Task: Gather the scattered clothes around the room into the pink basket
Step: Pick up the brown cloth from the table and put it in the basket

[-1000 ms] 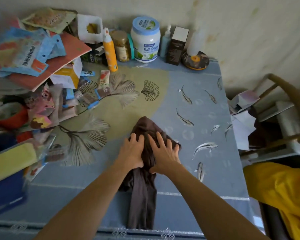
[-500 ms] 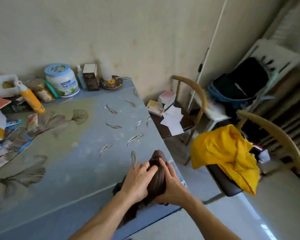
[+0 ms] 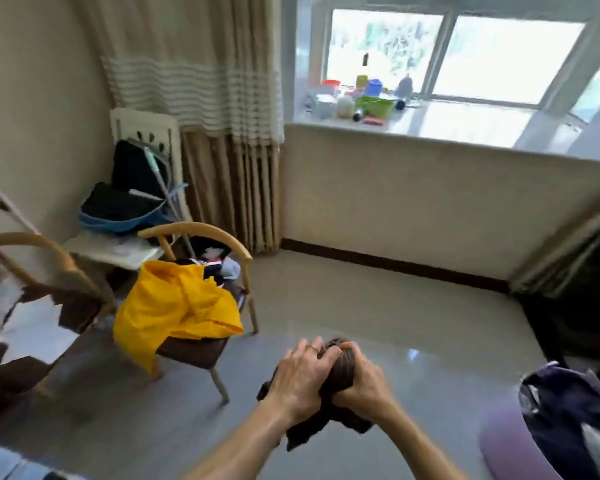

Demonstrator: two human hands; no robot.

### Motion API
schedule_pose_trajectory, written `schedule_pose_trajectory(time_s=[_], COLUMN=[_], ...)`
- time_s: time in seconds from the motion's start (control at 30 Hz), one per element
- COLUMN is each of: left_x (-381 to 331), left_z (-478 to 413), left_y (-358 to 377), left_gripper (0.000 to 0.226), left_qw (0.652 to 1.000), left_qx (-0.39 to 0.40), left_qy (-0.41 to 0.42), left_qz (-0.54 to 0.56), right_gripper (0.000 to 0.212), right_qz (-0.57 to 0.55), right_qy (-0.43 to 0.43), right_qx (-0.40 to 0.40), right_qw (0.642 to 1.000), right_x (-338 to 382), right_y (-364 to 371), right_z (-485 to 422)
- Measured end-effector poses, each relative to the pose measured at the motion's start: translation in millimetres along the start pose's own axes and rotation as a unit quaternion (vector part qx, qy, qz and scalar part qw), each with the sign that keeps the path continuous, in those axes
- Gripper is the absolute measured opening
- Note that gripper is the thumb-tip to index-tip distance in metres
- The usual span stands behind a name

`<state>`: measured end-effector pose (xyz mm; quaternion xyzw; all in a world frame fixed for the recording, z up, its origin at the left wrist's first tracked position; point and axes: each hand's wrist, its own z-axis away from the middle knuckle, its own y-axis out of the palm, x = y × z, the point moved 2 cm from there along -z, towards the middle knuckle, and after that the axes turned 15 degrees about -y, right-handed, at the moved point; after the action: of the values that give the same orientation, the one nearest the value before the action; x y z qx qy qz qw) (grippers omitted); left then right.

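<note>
A bunched dark brown garment (image 3: 340, 375) hangs in the air over the grey floor, held between both hands. My left hand (image 3: 300, 379) grips it from the left and top. My right hand (image 3: 364, 382) grips it from the right. At the lower right edge stands the pink basket (image 3: 510, 445), with dark purple clothes (image 3: 575, 410) piled in it. A yellow garment (image 3: 177, 306) drapes over the seat of a wooden chair (image 3: 201, 233) to the left, with small dark and striped clothes (image 3: 219, 266) behind it.
A second wooden chair (image 3: 32, 244) stands at the far left. Behind it a white stand (image 3: 118, 247) carries dark bags. A curtain (image 3: 201, 98) hangs at the back, and a windowsill (image 3: 465, 123) holds bottles and boxes. Open grey floor (image 3: 378, 306) lies ahead.
I have turned right, away from the blue table, toward the window. Both hands lifted the brown garment off the table and now carry it over the floor.
</note>
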<state>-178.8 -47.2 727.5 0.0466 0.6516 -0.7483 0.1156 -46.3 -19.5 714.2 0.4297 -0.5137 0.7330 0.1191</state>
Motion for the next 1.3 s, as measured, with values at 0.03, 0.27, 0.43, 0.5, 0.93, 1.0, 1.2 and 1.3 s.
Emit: schedule_pose_trajectory(time_s=[0.03, 0.27, 0.43, 0.5, 0.93, 1.0, 1.2, 1.3], left_x=[-32.8, -179.0, -282.1, -328.8, -566.8, -599.1, -690.3, -735.0], left_z=[-14.8, -93.8, -144.7, -163.1, -190.9, -203.1, -238.5, -248.7], left_y=[5.7, 46.7, 66.7, 73.2, 110.3, 121.6, 150.4, 169.0], left_gripper=[0.057, 0.065, 0.064, 0.065, 0.062, 0.066, 0.080, 0.078], left_qw=[0.999, 0.976, 0.944, 0.926, 0.836, 0.840, 0.846, 0.850], left_qx=[0.006, 0.048, 0.065, 0.079, 0.115, 0.117, 0.143, 0.157], left_qy=[0.039, 0.211, 0.323, 0.368, 0.536, 0.530, 0.511, 0.500], left_qz=[0.003, -0.035, -0.020, -0.014, 0.007, 0.003, -0.040, -0.057], right_gripper=[0.069, 0.055, 0.051, 0.048, 0.047, 0.049, 0.053, 0.057], right_qz=[0.003, -0.007, -0.001, 0.014, 0.089, 0.084, 0.079, 0.039], right_qy=[0.024, 0.171, 0.251, 0.281, 0.394, 0.389, 0.380, 0.383], right_qx=[-0.037, -0.211, -0.295, -0.332, -0.463, -0.464, -0.458, -0.453], right_qw=[0.999, 0.962, 0.922, 0.900, 0.789, 0.792, 0.799, 0.804], right_x=[-21.8, -127.4, -192.2, -214.0, -340.3, -373.5, -453.7, -493.0], right_y=[-23.7, -117.1, -187.7, -219.3, -365.4, -389.7, -456.4, -482.8], right_z=[9.8, 51.4, 68.8, 81.8, 181.0, 187.5, 201.3, 213.6])
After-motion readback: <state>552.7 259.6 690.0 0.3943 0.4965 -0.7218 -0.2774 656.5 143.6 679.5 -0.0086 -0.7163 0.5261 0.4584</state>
